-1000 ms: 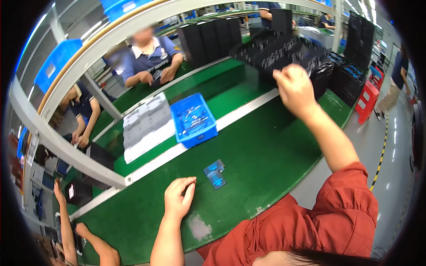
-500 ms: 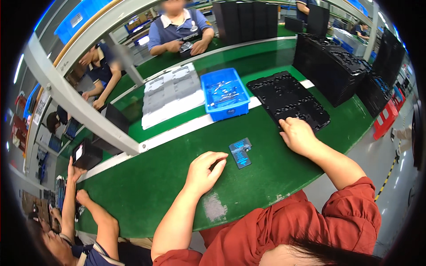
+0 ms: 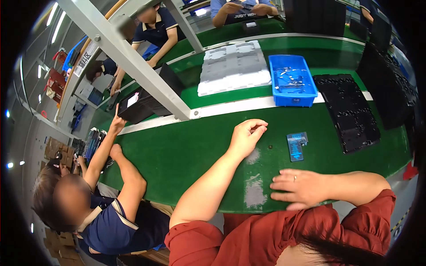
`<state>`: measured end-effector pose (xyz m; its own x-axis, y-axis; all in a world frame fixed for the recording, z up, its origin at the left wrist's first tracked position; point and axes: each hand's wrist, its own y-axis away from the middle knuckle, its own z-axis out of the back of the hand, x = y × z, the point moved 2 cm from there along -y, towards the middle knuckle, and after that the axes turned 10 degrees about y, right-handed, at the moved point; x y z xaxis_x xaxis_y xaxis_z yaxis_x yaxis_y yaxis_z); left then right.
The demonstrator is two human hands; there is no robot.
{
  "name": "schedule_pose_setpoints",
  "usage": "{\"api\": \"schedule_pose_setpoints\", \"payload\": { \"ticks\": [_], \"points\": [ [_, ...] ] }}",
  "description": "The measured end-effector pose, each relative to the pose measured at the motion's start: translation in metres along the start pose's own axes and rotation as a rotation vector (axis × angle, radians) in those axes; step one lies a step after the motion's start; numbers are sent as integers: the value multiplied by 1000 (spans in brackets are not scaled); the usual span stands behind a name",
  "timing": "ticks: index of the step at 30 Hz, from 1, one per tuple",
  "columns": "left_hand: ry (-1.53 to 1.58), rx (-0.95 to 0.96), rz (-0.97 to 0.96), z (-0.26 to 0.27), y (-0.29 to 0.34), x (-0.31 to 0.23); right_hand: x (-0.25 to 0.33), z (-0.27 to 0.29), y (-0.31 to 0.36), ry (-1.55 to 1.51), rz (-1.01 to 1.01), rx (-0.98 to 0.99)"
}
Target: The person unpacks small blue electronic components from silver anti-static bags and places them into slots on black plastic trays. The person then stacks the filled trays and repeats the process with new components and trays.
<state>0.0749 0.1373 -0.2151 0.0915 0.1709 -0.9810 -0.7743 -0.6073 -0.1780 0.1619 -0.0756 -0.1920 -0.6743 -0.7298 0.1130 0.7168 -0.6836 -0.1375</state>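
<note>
A flat dark notched piece with blue markings point(image 3: 295, 148), resembling a battery pack, lies on the green table point(image 3: 186, 150). To its left, my left hand point(image 3: 247, 138) hovers over or rests on the surface, fingers curled and thumb against them; no object shows in it. My right hand point(image 3: 298, 188) is open just nearer to me than the notched piece, palm down with fingers spread to the left. Neither hand touches the piece.
Beyond lie a white moulded tray point(image 3: 235, 84), a blue bin point(image 3: 293, 101) with clear-wrapped items, and a black tray point(image 3: 353, 115). Tall black stacks point(image 3: 384, 84) stand at right. A grey post point(image 3: 146, 75) crosses the left; a co-worker's hand point(image 3: 116, 124) touches a black box point(image 3: 140, 108).
The view has turned left. My right hand has come back from the black tray's edge toward the table's front and spread its fingers. My left hand has drawn slightly away from the notched piece.
</note>
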Motion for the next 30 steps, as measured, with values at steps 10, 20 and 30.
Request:
{"api": "schedule_pose_setpoints", "payload": {
  "ticks": [10, 20, 30],
  "points": [
    [-160, 128, -26, 4, -1, 0, -2, -6, 2, -121, 40, 148],
    [-27, 129, 7, 2, -6, 8, -2, -18, 12, -198, 24, -48],
    [67, 27, 42, 9, -2, 7, -29, 14, 30, 33, -96, -329]
  ]
}}
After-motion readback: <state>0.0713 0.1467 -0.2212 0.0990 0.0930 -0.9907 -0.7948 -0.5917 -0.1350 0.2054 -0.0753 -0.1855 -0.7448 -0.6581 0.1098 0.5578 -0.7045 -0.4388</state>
